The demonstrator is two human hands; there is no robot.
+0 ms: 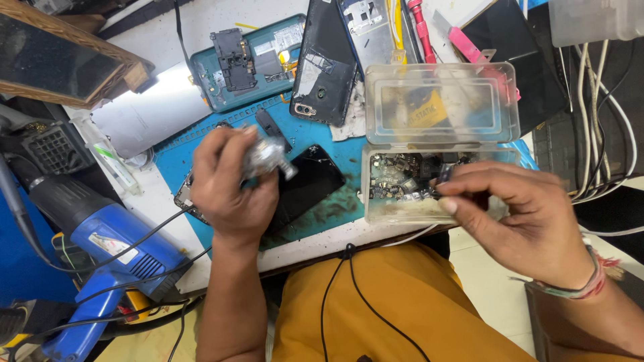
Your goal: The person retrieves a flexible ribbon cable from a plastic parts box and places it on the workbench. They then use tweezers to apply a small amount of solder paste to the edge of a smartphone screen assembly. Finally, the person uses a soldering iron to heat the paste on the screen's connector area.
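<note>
1. Cluttered repair bench, seen from above: a blue mat (pixel 322 144) on a white top, with opened phones, tools and cables spread across it.
2. Left hand (pixel 225 184) is closed around a small silvery roll (pixel 267 157), held above a black phone (pixel 305 184) that lies flat on the mat.
3. Right hand (pixel 530 214) pinches a tiny dark part (pixel 444 177) between thumb and fingertips, right at the open clear box (pixel 389 211) full of small components; the box lid (pixel 443 104) stands hinged back.
4. By the look of it the part is very light, stiff and easy to drop or bend; fingertip edges are the safe place to grip, not any contacts.
5. Likely the phone is smooth, slippery and fragile glass; take it by the side edges.
6. At the left a blue heat gun (pixel 111 255) rests off the mat, and a teal phone frame (pixel 248 64) lies at the far side.
</note>
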